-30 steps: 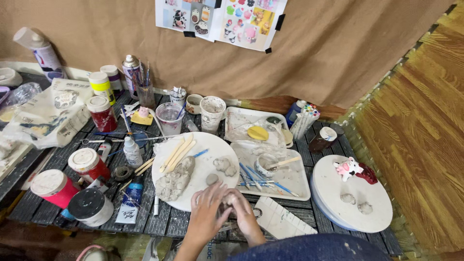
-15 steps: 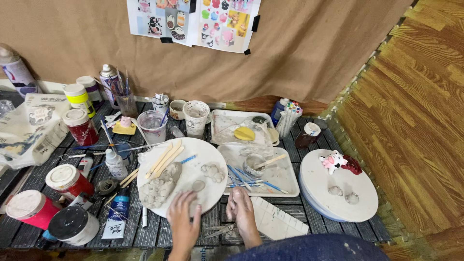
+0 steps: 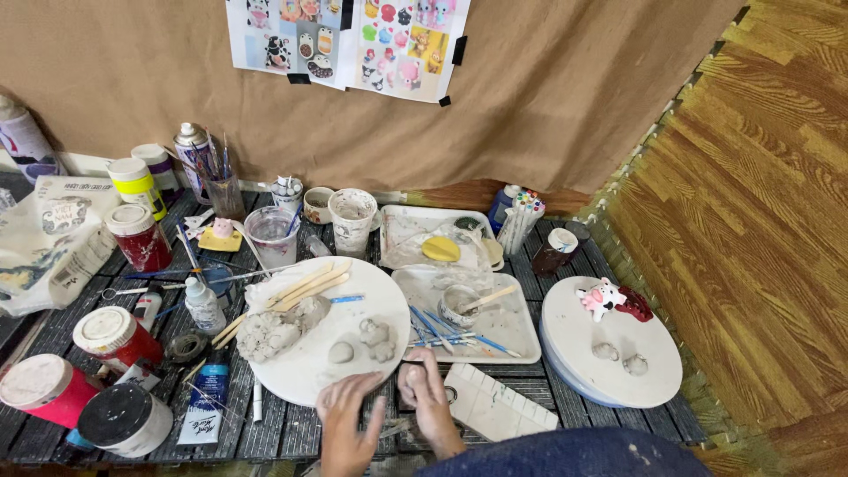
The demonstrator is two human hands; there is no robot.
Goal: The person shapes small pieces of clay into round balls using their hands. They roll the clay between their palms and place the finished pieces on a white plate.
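The left hand (image 3: 347,422) lies flat w/ fingers spread at the near edge of the round white board (image 3: 389,291). The right hand (image 3: 426,389) is just beside it, fingers curled around a small lump of clay (image 3: 412,378). The lump looks soft, pale and roundish; can't tell if it has a long side or which way it points. The hands are close but not touching.

On the board, right by the left hand, sits a smooth grey clay ball (image 3: 341,352). Next to that is a bumpy little clay figure (image 3: 378,338). On the board's left side lies a big rough clay chunk (image 3: 279,329), long side running left to right. Flat wooden sticks (image 3: 305,286) lie past the chunk, pointing up and to the right.

Left of the board: a blue paint tube (image 3: 204,405) w/ a white label, lying w/ its cap toward the wall, and red jars w/ white lids (image 3: 113,334). Right of the board is a white tray (image 3: 512,331) w/ blue brushes, then a second round board (image 3: 574,349) w/ a pink and white toy cow (image 3: 601,297). Far behind the board, picture sheets (image 3: 349,40) of bright cartoon animals hang on brown cloth, stuck w/ black tape.
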